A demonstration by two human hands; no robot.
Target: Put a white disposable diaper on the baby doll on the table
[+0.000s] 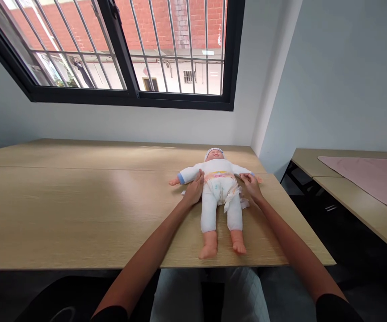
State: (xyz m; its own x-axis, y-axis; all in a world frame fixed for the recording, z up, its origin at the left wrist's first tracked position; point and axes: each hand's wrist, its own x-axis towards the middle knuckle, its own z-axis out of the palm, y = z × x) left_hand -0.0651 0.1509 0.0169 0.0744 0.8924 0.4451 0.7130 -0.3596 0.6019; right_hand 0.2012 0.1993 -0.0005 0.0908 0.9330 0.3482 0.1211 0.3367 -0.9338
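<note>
A baby doll in a white suit with blue cuffs and a printed cap lies on its back on the wooden table, feet toward me. Around its hips is a diaper with a colourful waistband; its side on the right looks torn and ragged. My left hand rests against the doll's side at the left, fingers extended and together. My right hand is at the doll's other side, by its sleeve, with fingertips drawn together; whether something is between them is too small to tell.
White scraps lie beside the doll's hip at the right. A second table with a pink cloth stands at the right, across a dark gap. A barred window is in the wall behind.
</note>
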